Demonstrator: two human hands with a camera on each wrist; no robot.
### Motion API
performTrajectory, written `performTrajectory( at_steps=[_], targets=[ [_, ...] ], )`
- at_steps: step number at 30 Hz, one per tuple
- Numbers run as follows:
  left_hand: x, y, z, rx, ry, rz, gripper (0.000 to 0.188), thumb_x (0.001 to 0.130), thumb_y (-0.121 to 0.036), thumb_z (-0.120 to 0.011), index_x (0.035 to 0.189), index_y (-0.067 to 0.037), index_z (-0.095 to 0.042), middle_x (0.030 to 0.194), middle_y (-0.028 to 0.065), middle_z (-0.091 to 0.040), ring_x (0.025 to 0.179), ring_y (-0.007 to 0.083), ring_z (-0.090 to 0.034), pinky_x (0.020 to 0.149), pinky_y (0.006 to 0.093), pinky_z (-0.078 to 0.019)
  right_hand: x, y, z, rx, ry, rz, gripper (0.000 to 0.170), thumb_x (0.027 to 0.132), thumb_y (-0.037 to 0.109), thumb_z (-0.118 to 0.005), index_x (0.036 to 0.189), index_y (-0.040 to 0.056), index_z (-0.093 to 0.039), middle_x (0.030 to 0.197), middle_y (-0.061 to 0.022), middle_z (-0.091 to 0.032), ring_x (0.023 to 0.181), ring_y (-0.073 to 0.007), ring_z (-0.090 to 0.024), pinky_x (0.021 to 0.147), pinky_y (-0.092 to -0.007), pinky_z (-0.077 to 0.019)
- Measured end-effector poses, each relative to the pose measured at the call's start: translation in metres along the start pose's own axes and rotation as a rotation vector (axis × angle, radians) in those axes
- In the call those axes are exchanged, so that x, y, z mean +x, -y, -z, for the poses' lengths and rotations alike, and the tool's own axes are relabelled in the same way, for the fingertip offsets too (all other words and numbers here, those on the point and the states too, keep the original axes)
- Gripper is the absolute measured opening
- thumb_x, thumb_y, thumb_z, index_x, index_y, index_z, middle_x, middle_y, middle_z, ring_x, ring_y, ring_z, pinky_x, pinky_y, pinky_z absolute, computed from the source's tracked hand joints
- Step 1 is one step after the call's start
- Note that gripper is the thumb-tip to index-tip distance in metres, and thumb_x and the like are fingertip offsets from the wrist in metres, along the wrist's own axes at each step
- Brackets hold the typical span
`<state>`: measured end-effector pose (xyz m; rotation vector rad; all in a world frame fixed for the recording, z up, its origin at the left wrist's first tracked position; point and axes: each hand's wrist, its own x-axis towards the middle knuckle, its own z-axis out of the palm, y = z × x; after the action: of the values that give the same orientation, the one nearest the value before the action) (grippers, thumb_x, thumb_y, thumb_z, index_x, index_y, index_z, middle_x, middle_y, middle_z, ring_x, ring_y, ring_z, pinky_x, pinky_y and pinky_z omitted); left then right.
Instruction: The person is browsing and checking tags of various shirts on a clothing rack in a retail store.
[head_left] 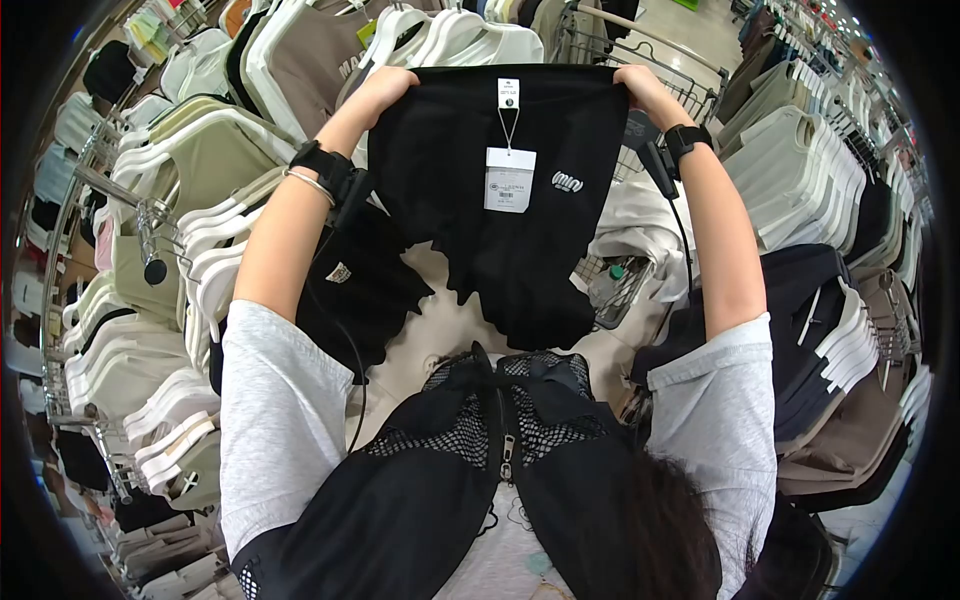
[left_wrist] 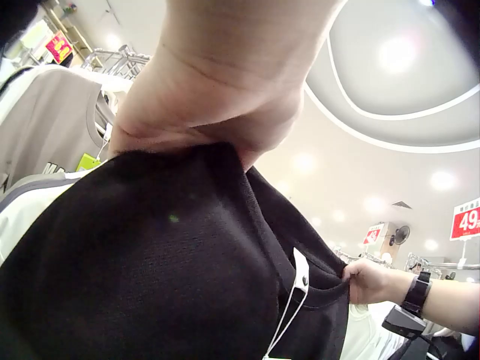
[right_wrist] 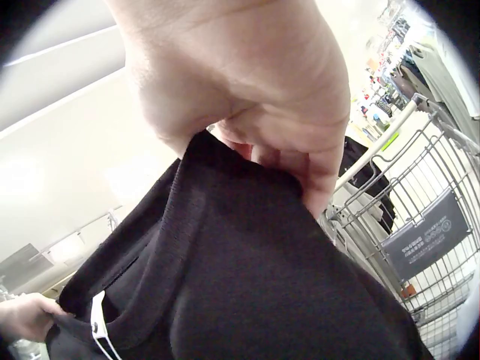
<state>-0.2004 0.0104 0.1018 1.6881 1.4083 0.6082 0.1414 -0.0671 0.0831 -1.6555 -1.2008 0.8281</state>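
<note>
A black garment (head_left: 450,150) with a small white logo hangs spread between both hands, held up by its top edge. My left hand (head_left: 388,88) pinches the upper left corner; in the left wrist view that hand (left_wrist: 217,82) bends over the black cloth (left_wrist: 150,247). The upper right corner is gripped by my right hand (head_left: 645,85), whose fingers curl over the fabric (right_wrist: 255,255) in the right wrist view. A white paper tag (head_left: 510,180) dangles on a string from the middle of the top edge.
Racks of clothes on white hangers (head_left: 210,230) stand at the left, with more hanging garments (head_left: 790,180) at the right. Beyond the garment is a metal shopping cart (right_wrist: 420,232) with light cloth in it. Another black garment (head_left: 345,300) lies lower left.
</note>
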Motion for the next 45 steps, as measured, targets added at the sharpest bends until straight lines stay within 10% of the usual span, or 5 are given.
performTrajectory(
  at_steps=[4,17,23,31,45],
  targets=[
    [-0.047,0.03,-0.014,0.917,-0.627,-0.586,0.019,0.068,-0.01,-0.05,0.083,0.0,-0.058,0.084,0.0197,-0.058,0.081,0.0372,-0.057,0.072,0.0456,-0.0476,0.013,-0.037,-0.014,-0.386,0.055,0.787,0.019,0.078,0.017,-0.042,0.076,-0.0009,-0.049,0.068,-0.0164,-0.048,0.064,-0.0298,-0.047,0.062,-0.0375,-0.0386],
    [-0.286,0.141,-0.014,-0.34,-0.809,0.046,0.012,0.083,0.0,-0.042,0.092,0.0,-0.05,0.071,0.0064,-0.056,0.065,0.008,-0.052,0.057,0.0229,-0.0424,-0.16,0.069,-0.21,-0.268,1.838,0.756,0.02,0.078,0.018,-0.064,0.09,0.0033,-0.059,0.079,-0.006,-0.062,0.067,-0.0207,-0.059,0.064,-0.0296,-0.0465],
    [-0.324,0.143,0.001,-0.183,-0.949,-0.013,0.028,0.075,0.011,-0.039,0.101,0.003,-0.041,0.076,0.01,-0.058,0.067,0.0133,-0.055,0.062,0.0251,-0.0447,-0.119,0.143,-0.406,-0.046,0.959,1.035,0.037,0.087,0.032,-0.055,0.105,-0.0006,-0.055,0.096,-0.0109,-0.06,0.086,-0.0174,-0.056,0.075,-0.03,-0.0454],
    [-0.336,0.177,0.015,-0.203,-1.14,0.012,0.039,0.071,0.013,-0.038,0.108,0.001,-0.041,0.083,0.0108,-0.058,0.073,0.0155,-0.055,0.07,0.0253,-0.0442,-0.122,0.15,-0.486,0.033,1.614,0.472,0.055,0.081,0.037,-0.061,0.117,-0.0032,-0.051,0.105,-0.0151,-0.059,0.093,-0.0173,-0.055,0.081,-0.0284,-0.0436],
    [-0.335,0.19,0.059,0.266,-0.85,0.364,0.045,0.059,0.001,-0.052,0.104,-0.002,-0.044,0.049,0.0111,-0.042,0.048,0.0304,-0.049,0.051,0.0376,-0.0399,-0.087,0.173,-0.31,0.028,0.712,0.817,0.03,0.073,0.024,-0.072,0.09,0.0007,-0.063,0.076,-0.0033,-0.063,0.071,-0.0085,-0.055,0.065,-0.0237,-0.0432]
  ],
)
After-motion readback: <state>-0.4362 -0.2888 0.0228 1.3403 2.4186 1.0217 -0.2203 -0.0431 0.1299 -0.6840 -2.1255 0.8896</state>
